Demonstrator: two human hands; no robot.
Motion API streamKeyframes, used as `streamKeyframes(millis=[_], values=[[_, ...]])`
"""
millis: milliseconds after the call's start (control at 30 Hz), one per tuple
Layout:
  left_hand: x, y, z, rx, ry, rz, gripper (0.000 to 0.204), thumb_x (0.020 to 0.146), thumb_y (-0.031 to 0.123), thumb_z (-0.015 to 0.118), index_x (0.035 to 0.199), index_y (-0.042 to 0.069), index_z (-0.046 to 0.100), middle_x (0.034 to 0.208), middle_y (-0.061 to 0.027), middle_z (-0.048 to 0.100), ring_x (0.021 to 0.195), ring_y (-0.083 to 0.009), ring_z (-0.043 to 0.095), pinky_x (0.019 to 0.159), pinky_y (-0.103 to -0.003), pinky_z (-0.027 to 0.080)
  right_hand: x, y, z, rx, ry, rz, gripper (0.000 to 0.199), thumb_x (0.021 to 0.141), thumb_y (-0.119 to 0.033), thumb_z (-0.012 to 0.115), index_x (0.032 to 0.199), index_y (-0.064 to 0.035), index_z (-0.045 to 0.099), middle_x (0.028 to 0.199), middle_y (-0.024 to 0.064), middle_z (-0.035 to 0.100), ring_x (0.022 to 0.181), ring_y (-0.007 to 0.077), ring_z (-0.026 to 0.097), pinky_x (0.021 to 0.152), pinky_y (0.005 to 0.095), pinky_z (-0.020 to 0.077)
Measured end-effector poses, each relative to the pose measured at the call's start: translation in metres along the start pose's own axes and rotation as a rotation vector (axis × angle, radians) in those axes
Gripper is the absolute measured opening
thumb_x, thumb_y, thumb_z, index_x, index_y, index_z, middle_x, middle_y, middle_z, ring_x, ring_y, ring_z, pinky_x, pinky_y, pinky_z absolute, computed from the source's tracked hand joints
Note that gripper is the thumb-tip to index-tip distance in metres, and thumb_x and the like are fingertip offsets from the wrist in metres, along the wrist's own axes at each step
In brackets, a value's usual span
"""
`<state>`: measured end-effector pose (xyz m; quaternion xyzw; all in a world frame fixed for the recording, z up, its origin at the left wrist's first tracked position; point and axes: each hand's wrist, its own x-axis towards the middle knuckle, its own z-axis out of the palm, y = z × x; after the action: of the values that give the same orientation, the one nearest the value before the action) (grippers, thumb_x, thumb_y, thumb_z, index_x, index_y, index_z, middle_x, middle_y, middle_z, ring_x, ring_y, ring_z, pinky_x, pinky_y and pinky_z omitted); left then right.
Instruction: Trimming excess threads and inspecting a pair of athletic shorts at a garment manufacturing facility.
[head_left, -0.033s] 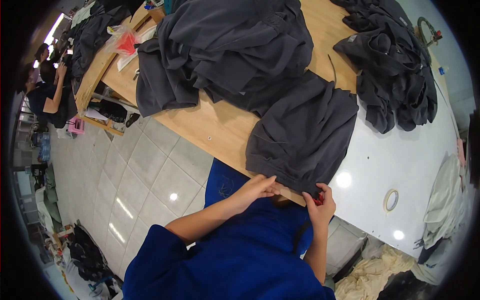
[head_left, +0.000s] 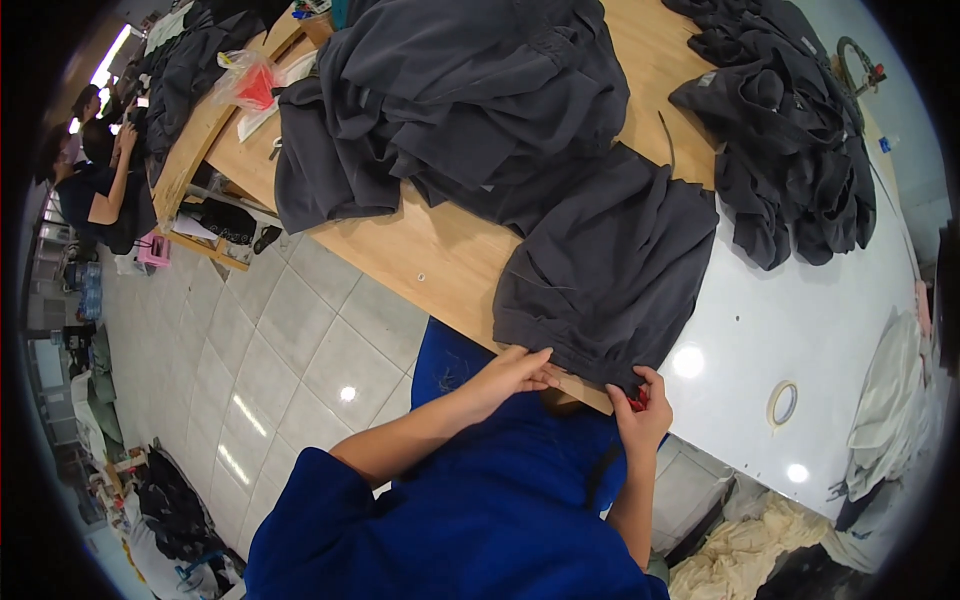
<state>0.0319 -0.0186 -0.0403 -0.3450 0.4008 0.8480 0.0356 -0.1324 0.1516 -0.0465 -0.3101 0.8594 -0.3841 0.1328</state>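
Note:
A dark grey garment [head_left: 610, 260] lies on the wooden table, its near banded edge reaching the table's front rim. At the left end of that edge, my left hand [head_left: 515, 375] pinches the cloth, thumb on top and fingers curled under. My right hand [head_left: 643, 408] grips the right corner of the same edge between thumb and fingers. A small red object [head_left: 638, 400] shows inside the right hand; the fingers cover most of it, so its kind cannot be made out. Beyond, a large heap of dark grey garments [head_left: 470, 100] adjoins the held one.
More dark garments [head_left: 785, 150] are piled at the right, partly over a white tabletop [head_left: 740, 320] with a tape roll [head_left: 782, 403]. A plastic bag with something red [head_left: 252, 82] lies far left. Pale cloth [head_left: 740, 550] is bundled below right. A person [head_left: 95, 190] works at the left.

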Motion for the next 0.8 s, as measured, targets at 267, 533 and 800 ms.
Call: streamKeyframes(millis=[267, 533, 800], values=[[-0.025, 0.061, -0.082, 0.208, 0.500, 0.466, 0.039, 0.097, 0.034, 0.046, 0.081, 0.003, 0.065, 0.071, -0.0034, 0.061, 0.067, -0.0090, 0.056, 0.065, -0.023, 0.045, 0.005, -0.003, 0.007, -0.188, 0.090, -0.179, 0.040, 0.064, -0.021, 0.079, 0.100, -0.0089, 0.065, 0.062, 0.0066, 0.060, 0.054, 0.0199, 0.059, 0.052, 0.0263, 0.0442], [-0.032, 0.076, -0.143, 0.400, 1.045, 0.677, 0.035, 0.093, 0.030, 0.049, 0.118, 0.008, 0.055, 0.071, -0.0028, 0.060, 0.067, -0.0115, 0.057, 0.063, -0.026, 0.043, 0.006, 0.006, 0.011, -0.220, 0.147, -0.233, 0.038, 0.062, -0.017, 0.076, 0.099, -0.0097, 0.066, 0.060, 0.0065, 0.058, 0.053, 0.0206, 0.057, 0.050, 0.0271, 0.0424], [-0.038, 0.077, -0.180, 0.977, 1.241, 0.250, 0.037, 0.088, 0.034, 0.054, 0.112, 0.006, 0.062, 0.085, -0.0156, 0.067, 0.074, -0.0309, 0.063, 0.065, -0.037, 0.047, 0.004, 0.005, 0.011, -0.216, 0.165, -0.269, 0.039, 0.062, -0.015, 0.074, 0.100, -0.0088, 0.066, 0.061, 0.0074, 0.058, 0.053, 0.0216, 0.057, 0.051, 0.0286, 0.0427]])
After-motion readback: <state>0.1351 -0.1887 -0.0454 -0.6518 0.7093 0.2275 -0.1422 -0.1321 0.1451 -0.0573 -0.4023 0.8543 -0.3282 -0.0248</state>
